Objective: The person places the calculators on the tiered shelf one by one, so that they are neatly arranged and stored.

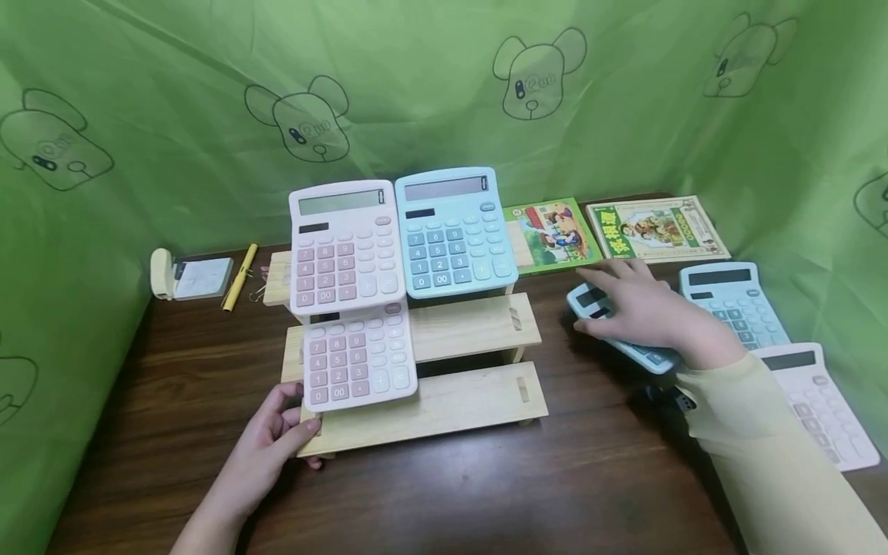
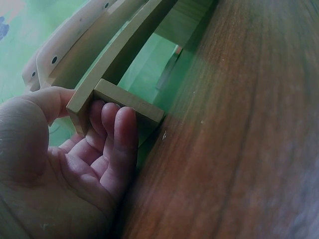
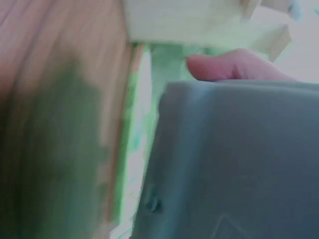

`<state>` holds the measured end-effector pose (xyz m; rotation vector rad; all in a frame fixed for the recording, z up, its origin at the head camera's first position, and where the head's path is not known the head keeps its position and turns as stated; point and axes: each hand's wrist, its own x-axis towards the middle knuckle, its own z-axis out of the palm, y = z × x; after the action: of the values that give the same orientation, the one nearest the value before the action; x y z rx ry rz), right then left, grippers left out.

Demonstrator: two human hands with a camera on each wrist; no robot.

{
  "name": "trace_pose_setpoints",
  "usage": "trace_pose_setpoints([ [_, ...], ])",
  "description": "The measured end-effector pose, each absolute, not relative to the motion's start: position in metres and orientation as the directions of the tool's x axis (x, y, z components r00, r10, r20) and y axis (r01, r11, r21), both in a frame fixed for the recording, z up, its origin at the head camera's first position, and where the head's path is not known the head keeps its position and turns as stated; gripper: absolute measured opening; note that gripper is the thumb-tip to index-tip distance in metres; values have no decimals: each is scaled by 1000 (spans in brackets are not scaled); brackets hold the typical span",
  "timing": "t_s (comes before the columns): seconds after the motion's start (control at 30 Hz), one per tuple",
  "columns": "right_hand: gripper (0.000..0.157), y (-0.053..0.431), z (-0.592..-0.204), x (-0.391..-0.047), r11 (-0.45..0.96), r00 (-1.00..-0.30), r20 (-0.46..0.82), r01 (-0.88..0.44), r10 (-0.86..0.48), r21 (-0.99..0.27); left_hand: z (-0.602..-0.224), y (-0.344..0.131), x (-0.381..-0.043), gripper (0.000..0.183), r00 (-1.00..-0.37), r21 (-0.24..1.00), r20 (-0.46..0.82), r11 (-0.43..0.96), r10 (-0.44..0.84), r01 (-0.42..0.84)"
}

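Note:
My left hand [image 1: 267, 435] grips the front left corner of a stepped wooden stand [image 1: 472, 397]. In the left wrist view its thumb lies above the lowest board and its fingers curl under beside the short leg [image 2: 130, 102]. On the stand, a white calculator with pink keys [image 1: 347, 254] and a blue calculator [image 1: 455, 239] are side by side on top, with another white calculator [image 1: 361, 354] lower at the left. My right hand [image 1: 641, 308] holds a blue calculator [image 1: 590, 301] tilted over the table, partly hidden by the hand. The calculator's underside [image 3: 244, 154] fills much of the right wrist view.
Beyond the right hand lie a blue calculator [image 1: 735, 301] and a white one [image 1: 819, 408]. Two picture booklets [image 1: 555, 235] are at the back right. At the back left are a cream-coloured object [image 1: 163, 274], a notepad [image 1: 203, 277] and a yellow pen [image 1: 240, 277]. Green curtain encloses the table.

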<state>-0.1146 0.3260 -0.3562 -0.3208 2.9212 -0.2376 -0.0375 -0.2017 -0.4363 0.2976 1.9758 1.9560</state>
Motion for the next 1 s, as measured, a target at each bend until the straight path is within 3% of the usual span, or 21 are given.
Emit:
trace_pose_setpoints([
  [0.27,88,286,-326,-91,897,-938,138,-346,-319,-274,-436,-201,-38,36,-917,996,-86,11,389,-88],
  [0.5,86,252,-318,-76,811,-833,394,-512,-388,-283,-438,-202,-37,35,-917,996,-78,1,390,-85],
  [0.77,85,235,-323,-70,753,-753,503,-603,-425,-265,-440,-203,-37,35,-917,997,-77,3,390,-83],
  [1.0,86,231,-327,-68,777,-772,515,-564,-374,-280,-439,-203,-38,34,-914,997,-69,0,400,-75],
])
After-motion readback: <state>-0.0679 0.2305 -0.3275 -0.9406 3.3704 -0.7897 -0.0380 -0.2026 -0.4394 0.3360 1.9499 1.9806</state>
